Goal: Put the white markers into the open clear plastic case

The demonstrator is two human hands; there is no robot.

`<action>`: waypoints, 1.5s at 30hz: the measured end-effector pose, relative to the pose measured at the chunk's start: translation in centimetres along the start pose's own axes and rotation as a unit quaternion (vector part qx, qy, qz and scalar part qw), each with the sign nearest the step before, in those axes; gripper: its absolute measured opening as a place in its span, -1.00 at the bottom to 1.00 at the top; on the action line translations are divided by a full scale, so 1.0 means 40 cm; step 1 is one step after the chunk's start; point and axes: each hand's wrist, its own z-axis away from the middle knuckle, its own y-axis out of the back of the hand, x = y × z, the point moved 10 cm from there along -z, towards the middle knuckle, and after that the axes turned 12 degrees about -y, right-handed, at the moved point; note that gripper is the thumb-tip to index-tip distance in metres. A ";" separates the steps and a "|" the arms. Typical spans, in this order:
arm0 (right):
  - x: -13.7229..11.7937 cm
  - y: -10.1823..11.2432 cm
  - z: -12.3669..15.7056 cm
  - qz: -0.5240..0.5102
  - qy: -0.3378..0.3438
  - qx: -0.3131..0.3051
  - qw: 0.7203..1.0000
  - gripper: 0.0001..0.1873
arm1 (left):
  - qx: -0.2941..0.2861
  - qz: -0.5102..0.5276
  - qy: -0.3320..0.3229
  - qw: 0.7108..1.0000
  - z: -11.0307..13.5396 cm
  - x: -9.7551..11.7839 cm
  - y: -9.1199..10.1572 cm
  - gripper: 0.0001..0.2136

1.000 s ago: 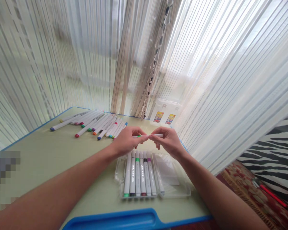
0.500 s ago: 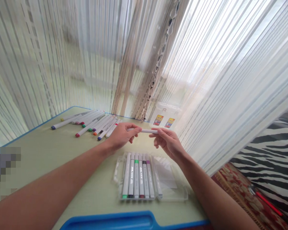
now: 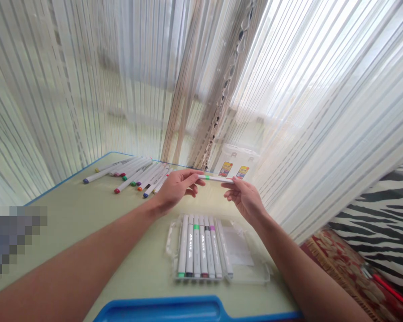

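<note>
Held level between both hands is a white marker [image 3: 216,178] with a green band. My left hand [image 3: 178,188] pinches its left end between thumb and fingers. At the other end, the fingertips of my right hand [image 3: 244,197] close on the marker. Below the hands lies an open clear plastic case [image 3: 170,241] with several white markers [image 3: 197,250] side by side in its left half. One more marker [image 3: 224,250] lies by the hinge, and a pale paper slip [image 3: 238,246] is in the right half.
Loose markers [image 3: 141,176] with coloured caps lie spread at the table's back left. A second clear case [image 3: 233,158] with two labels stands at the back by the string curtain [image 3: 137,80]. A blue tray edge [image 3: 161,308] runs along the front. Zebra-striped cloth [image 3: 376,214] is at right.
The held marker now shows a green band near my left fingers, with more of its length exposed. My right hand has shifted slightly right. The whole view has moved a little.
</note>
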 end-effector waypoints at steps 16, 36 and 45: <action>-0.015 -0.030 0.021 0.028 0.036 -0.054 0.998 -0.69 | 0.026 -0.054 0.012 0.998 0.002 -0.010 0.019 -0.75; -0.016 -0.072 0.058 0.214 0.088 -0.033 0.972 -0.54 | -0.057 -0.202 0.015 0.978 0.029 -0.029 -0.033 -0.64; -0.014 -0.078 0.067 0.232 0.078 -0.027 0.969 -0.50 | -0.049 -0.222 -0.007 0.974 0.025 -0.026 -0.028 -0.67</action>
